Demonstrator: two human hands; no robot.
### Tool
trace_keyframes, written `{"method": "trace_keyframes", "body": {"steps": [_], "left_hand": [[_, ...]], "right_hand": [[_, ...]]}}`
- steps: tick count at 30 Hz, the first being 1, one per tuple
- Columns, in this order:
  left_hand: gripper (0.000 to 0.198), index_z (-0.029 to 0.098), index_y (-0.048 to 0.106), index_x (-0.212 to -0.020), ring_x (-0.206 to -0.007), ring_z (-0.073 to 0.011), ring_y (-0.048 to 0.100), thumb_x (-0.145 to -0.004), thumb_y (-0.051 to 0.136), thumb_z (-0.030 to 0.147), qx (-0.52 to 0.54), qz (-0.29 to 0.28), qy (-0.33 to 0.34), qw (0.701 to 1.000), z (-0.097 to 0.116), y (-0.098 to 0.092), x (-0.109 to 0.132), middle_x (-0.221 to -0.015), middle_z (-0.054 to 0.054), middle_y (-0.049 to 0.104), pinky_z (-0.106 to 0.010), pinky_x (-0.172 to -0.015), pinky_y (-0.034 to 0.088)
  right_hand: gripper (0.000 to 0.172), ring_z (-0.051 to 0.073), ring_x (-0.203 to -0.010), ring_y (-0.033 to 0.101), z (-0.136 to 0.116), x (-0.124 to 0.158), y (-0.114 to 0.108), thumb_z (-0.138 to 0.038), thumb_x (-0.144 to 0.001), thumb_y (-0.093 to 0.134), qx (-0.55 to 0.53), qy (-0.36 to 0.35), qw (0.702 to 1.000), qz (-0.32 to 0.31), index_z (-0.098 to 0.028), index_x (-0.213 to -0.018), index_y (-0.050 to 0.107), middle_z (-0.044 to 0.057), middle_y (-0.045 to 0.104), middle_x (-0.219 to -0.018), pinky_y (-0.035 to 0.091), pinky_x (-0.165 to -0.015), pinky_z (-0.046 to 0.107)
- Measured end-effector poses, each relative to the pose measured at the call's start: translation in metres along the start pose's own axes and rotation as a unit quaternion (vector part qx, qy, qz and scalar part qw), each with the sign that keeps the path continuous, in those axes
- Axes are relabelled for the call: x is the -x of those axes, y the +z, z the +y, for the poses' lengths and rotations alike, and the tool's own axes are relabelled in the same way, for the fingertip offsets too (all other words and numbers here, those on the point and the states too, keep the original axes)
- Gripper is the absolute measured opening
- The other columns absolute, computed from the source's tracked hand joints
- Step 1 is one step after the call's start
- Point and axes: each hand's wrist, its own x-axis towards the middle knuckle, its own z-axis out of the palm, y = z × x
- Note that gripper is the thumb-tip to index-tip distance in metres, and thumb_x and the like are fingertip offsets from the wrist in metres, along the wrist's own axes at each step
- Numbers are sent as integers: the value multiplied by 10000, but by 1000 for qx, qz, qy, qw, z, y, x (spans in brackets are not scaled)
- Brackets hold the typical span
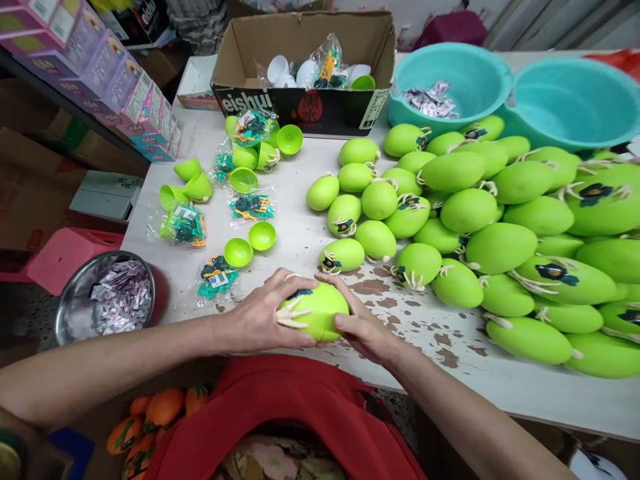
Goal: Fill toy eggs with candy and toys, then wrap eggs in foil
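Head view: the left hand [257,310] and right hand [365,328] clasp a lime-green toy egg [323,310] at six o'clock, fingers curled around it. Uneven pressure could pop it open; a knock could roll the piled eggs [501,249] at three o'clock.

So the bare left forearm [150,349] and right forearm [450,397] angle inward, left hand [267,310] and right hand [367,330] both curled, pretty much facing each other.
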Motion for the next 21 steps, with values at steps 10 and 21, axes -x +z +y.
{"method": "trace_keyframes", "body": {"steps": [10, 21], "left_hand": [[918, 230, 276, -1446, -1026, -253, 591, -722, 753, 532, 189, 16, -71, 979, -4, 4, 2, -1199, -91, 566, -391, -882, 510], [715, 267, 466, -1344, -1273, -289, 473, -716, 806, 307, -55, 22, 186, 981, -24, 11, 15, -1359, -128, 476, -436, -1082, 398]], "right_hand": [[807, 355, -1285, 464, 13, 1, 6, -348, -575, 893, 360, -321, 863, 152, -288, -1269, 486, 110, 515, -1329, 344, -1121, 530], [778, 307, -1064, 615, 14, 6, 11, -528, -638, 827, -13, -33, 999, 34, -236, -1284, 508, 86, 626, -1178, 510, -885, 425]]}}
